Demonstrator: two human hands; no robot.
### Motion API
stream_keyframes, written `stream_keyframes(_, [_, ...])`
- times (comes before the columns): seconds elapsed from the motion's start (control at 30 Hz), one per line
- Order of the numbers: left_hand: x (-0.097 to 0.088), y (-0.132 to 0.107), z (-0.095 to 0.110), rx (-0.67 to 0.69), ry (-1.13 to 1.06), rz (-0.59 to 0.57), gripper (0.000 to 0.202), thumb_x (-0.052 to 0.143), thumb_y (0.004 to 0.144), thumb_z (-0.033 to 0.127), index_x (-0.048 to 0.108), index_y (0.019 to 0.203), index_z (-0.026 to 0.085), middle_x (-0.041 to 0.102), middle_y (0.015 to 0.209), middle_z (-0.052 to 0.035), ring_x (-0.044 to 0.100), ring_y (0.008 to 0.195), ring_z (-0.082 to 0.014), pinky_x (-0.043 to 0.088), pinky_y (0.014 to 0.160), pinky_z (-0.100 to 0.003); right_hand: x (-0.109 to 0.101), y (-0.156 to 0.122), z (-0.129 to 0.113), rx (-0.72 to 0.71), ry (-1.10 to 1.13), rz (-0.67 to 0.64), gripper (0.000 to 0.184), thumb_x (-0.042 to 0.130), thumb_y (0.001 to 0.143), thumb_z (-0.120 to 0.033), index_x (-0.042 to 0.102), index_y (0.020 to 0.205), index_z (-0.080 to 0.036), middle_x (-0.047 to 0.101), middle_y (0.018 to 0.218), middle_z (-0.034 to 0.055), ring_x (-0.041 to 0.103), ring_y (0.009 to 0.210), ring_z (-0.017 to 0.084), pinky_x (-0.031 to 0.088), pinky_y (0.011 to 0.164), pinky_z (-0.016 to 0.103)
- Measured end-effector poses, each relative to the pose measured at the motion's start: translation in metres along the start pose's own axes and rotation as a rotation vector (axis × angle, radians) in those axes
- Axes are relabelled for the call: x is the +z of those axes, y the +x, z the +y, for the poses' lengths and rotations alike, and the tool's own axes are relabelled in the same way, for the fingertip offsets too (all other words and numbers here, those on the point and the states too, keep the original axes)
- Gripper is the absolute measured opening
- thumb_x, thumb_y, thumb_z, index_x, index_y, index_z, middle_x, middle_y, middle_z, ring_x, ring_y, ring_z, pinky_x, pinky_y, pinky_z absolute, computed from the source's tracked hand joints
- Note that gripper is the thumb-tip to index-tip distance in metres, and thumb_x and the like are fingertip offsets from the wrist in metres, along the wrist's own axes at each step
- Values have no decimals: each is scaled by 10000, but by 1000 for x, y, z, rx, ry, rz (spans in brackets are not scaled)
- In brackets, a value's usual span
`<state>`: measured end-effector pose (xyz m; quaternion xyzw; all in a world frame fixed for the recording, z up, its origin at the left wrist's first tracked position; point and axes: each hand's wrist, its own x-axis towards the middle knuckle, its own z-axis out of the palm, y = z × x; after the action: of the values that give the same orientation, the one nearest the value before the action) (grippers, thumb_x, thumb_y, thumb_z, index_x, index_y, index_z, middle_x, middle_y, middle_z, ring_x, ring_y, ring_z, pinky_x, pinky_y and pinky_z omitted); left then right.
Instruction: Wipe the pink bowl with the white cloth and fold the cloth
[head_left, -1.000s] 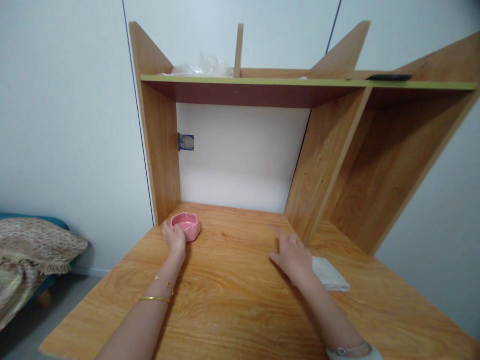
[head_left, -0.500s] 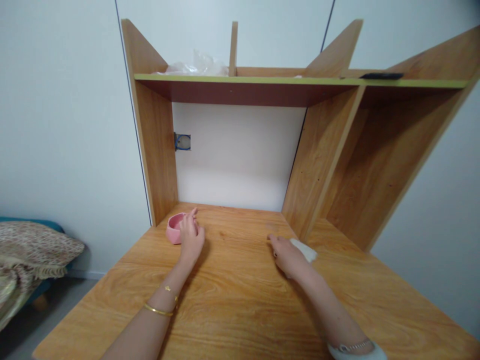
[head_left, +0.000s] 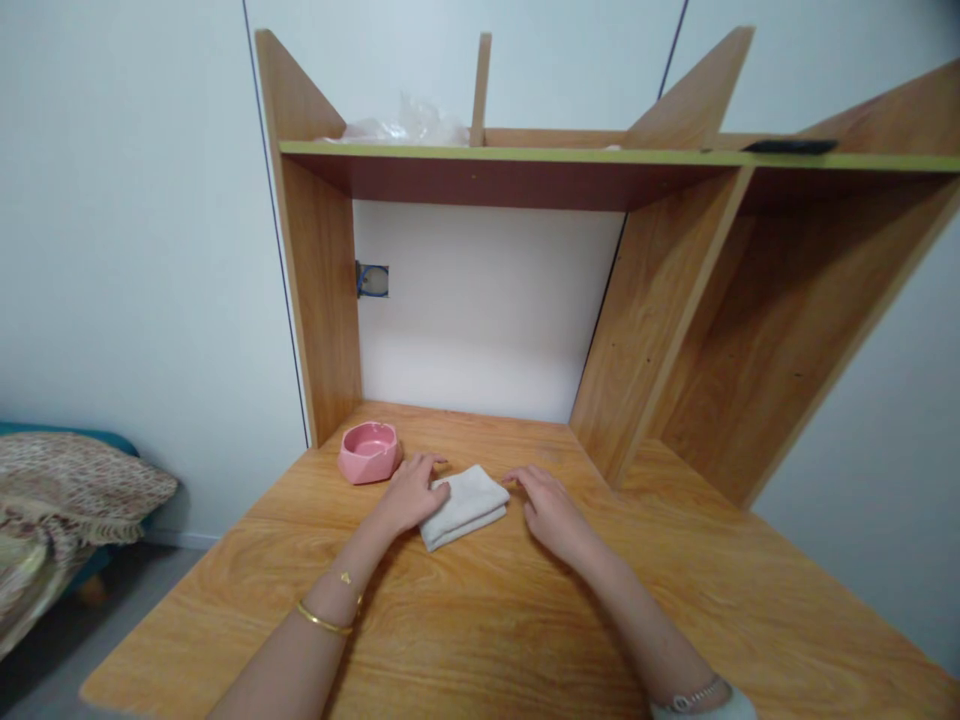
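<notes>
A folded white cloth (head_left: 463, 505) lies on the wooden desk (head_left: 480, 610), between my two hands. My left hand (head_left: 411, 492) rests with its fingers on the cloth's left edge, thumb against it. My right hand (head_left: 549, 508) lies flat on the desk just right of the cloth, fingers stretched out and holding nothing. A pink faceted ashtray (head_left: 368, 452) sits on the desk to the left of my left hand, apart from it.
A wooden hutch stands at the desk's back, with upright dividers (head_left: 651, 310) and a green-edged shelf (head_left: 525, 152) carrying clear plastic (head_left: 405, 125) and a dark flat object (head_left: 789, 146). A bed with a patterned blanket (head_left: 60, 500) is at the left.
My left hand left the pink ashtray and moved right onto the cloth. The cloth went from the right side of the desk to the middle, and my right hand now lies beside it.
</notes>
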<state>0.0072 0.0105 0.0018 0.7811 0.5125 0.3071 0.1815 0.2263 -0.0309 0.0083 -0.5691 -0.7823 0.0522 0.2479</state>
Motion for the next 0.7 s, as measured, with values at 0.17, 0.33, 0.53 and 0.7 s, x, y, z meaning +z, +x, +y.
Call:
stream_keyframes(0.17, [-18, 1, -4, -111, -176, -217, 430, 583, 596, 291, 581, 1015, 190, 570, 1020, -68, 501, 1033, -235, 372, 884, -306, 10, 1, 2, -9, 58, -30, 521, 346, 629, 42, 526, 1070, -171, 577, 1068, 62, 484, 1026, 162, 334, 893, 282])
stream_keyframes(0.33, [-25, 0, -7, -158, -362, -299, 467, 579, 536, 196, 558, 1001, 156, 583, 961, -53, 544, 910, -208, 429, 758, -278, 12, -1, -5, -38, 15, -68, 433, 351, 719, -3, 550, 1065, -172, 606, 1043, 75, 503, 1009, 182, 350, 859, 290])
stream_keyframes(0.53, [-28, -1, -3, -194, -450, -221, 365, 524, 499, 104, 578, 854, 173, 571, 813, 0, 536, 772, -152, 428, 638, -221, 9, -3, -8, -32, 6, -91, 438, 355, 717, 0, 549, 1065, -180, 612, 1038, 66, 507, 997, 180, 350, 852, 285])
stream_keyframes(0.7, [-40, 1, -7, -141, -254, -236, 274, 476, 433, 61, 627, 620, 193, 558, 649, 31, 517, 659, -146, 375, 531, -196, 12, -3, -6, -19, -53, -96, 490, 362, 683, 13, 526, 1112, -157, 590, 1085, 81, 479, 1034, 189, 338, 883, 307])
